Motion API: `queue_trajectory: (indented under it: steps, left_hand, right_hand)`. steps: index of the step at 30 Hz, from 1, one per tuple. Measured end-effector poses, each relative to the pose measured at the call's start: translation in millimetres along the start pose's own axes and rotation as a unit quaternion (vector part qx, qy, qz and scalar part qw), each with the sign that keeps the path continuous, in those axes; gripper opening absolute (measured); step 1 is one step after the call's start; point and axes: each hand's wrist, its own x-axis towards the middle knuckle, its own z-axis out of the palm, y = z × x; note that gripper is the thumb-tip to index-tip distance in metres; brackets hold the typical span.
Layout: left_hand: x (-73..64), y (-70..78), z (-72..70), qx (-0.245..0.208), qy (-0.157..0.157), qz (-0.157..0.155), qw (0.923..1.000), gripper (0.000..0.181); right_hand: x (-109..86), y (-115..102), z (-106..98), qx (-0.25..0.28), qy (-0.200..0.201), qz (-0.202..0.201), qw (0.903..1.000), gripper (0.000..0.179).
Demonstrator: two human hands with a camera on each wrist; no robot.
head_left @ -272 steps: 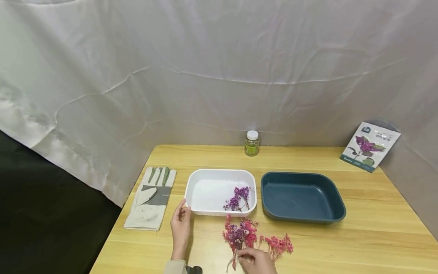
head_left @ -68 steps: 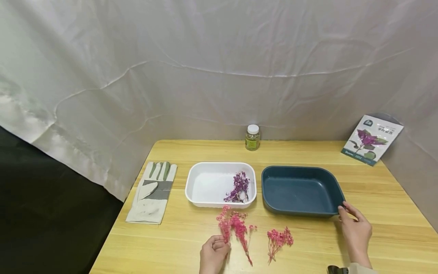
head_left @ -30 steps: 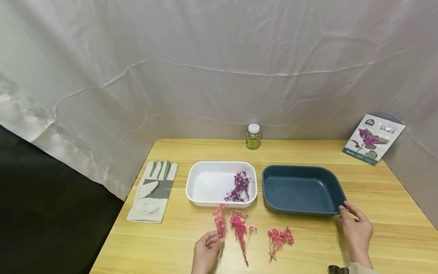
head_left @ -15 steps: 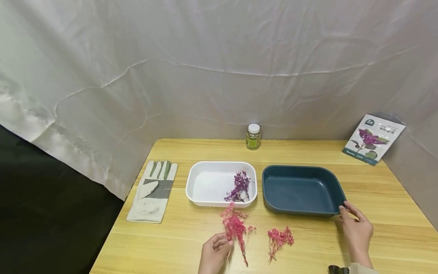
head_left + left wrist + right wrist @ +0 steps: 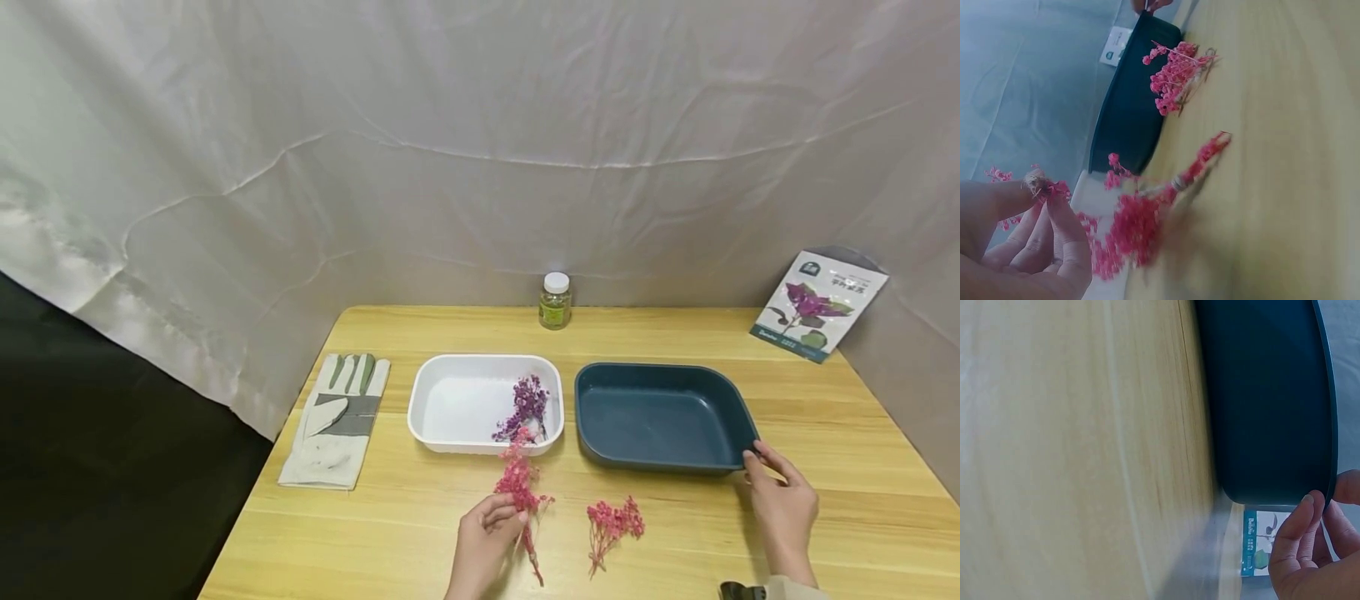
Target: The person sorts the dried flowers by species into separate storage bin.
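My left hand (image 5: 486, 535) pinches a sprig of pink dried flowers (image 5: 1055, 189) by its stems, fingertips curled together. Its blossoms reach up in front of the white tray's near edge in the head view. Below, a second pink bunch (image 5: 1138, 228), bound round its stems, lies on the table and is partly covered by the hand in the head view. A third pink bunch (image 5: 615, 521) lies to the right. My right hand (image 5: 782, 500) pinches the near right corner of the dark teal tray (image 5: 660, 460) between thumb and fingers. Purple dried flowers (image 5: 525, 404) lie in the white tray (image 5: 442, 446).
A folded work glove (image 5: 330, 458) lies at the left of the wooden table (image 5: 675, 550). At the back stand a white-capped jar (image 5: 554, 304) and, to the right, a flower-printed seed packet (image 5: 817, 308) leaning on the curtain.
Since the oldest frame, more purple flowers are in the white tray and the right hand has gone to the teal tray. Lately the left hand has carried its pink sprig right and forward.
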Motion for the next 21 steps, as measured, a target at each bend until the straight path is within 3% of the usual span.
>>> queue_trajectory:
  steps: [11,21]
  left_hand:
    - [47.0,23.1,52.9,0.032,-0.028,0.083,0.9956,0.033]
    - [91.9,50.4,97.3,0.059,-0.041,0.093,0.9931,0.029]
  right_hand:
    - [1.0,1.2,0.0,0.0,0.003,-0.004,1.0,0.021]
    - [2.1,0.9,-0.8,-0.003,-0.001,0.002,1.0,0.021]
